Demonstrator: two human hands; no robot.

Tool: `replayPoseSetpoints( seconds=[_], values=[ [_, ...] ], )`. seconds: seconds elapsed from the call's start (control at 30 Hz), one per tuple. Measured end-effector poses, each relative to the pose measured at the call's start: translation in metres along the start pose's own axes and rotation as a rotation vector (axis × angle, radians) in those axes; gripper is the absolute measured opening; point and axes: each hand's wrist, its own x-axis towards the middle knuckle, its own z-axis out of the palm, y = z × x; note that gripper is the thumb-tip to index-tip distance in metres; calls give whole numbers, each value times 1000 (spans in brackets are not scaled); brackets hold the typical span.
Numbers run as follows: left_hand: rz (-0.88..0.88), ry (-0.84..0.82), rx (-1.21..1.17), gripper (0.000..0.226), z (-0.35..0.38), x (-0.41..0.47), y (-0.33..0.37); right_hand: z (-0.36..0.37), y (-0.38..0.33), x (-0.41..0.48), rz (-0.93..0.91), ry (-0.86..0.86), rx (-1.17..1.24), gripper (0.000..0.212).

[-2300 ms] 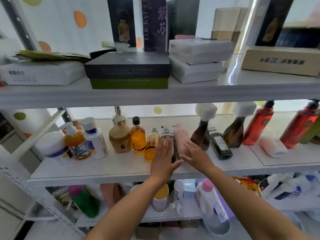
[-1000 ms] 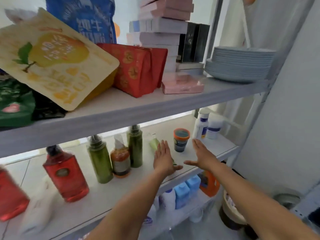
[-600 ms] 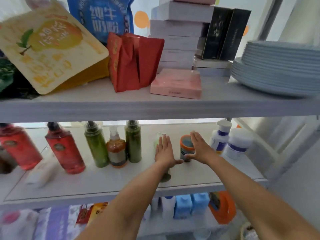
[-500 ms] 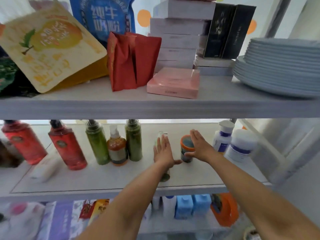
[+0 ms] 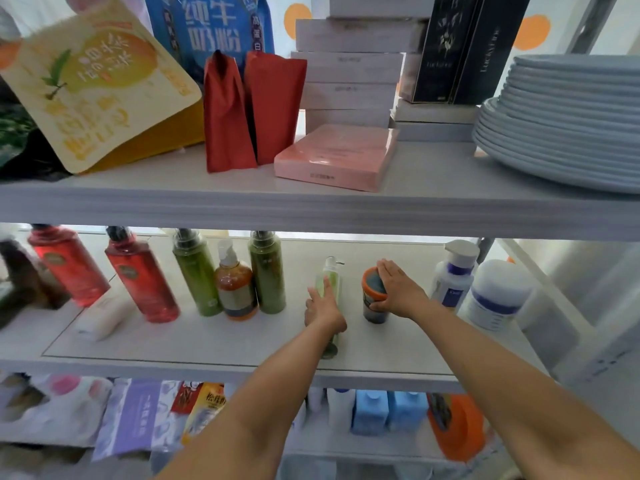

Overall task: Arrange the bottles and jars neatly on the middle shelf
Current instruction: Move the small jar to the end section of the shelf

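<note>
Your left hand (image 5: 323, 306) rests on the slim pale green pump bottle (image 5: 333, 283), fingers fairly straight along it. The bottle lies flat on the white middle shelf (image 5: 207, 337). Just beside it, your right hand (image 5: 398, 292) grips the upright dark orange-lidded jar (image 5: 374, 315), fingers over its lid.

We read "纯牛奶粉" on the blue bag (image 5: 211, 29), upper left of frame, and "松花" on the orange packet (image 5: 209, 408), lower left.
</note>
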Motion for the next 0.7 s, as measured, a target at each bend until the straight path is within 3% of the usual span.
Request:
replayPoseSetpoints(
  seconds=[0.33, 0.7],
  values=[
    [-46, -24, -249, 114, 3, 1, 7, -3, 2, -1, -26, 11, 13, 103],
    [-19, -49, -309, 115, 5, -6, 8, -2, 3, -6, 2, 28, -20, 99]
  ],
)
